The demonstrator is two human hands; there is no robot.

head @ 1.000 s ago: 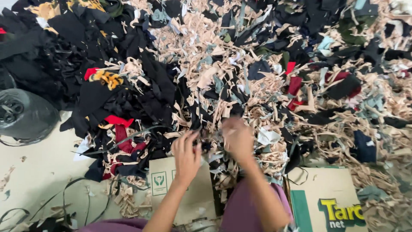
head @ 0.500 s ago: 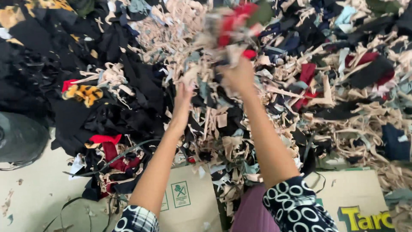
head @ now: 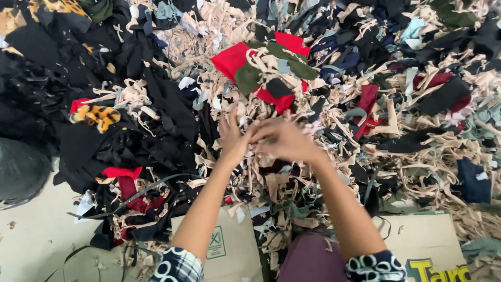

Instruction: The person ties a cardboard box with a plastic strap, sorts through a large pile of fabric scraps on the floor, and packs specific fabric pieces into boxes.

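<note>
At the far left edge sits a dark round bin point(head: 21, 172) on the pale floor point(head: 31, 245). Next to it is a heap of black cloth point(head: 78, 130). On that heap lies a small scrap with orange and black spots point(head: 96, 116), and below it a red strip point(head: 122, 175). Near the middle, the left hand point(head: 232, 137) and the right hand point(head: 282, 141) meet over a big pile of tan strips point(head: 271, 193). The two hands touch each other. Their fingers are bent and seem to pinch some tan strips between them, but the grip is too blurry to be sure. Just past the hands, farther away, a bunch of red and green scraps point(head: 263, 70) sits on top of the pile. Close to the person, flat cardboard point(head: 229, 250) lies on the floor, half under the scraps. To the right lie more tan strips mixed with dark red, navy and black bits point(head: 438, 96).
</note>
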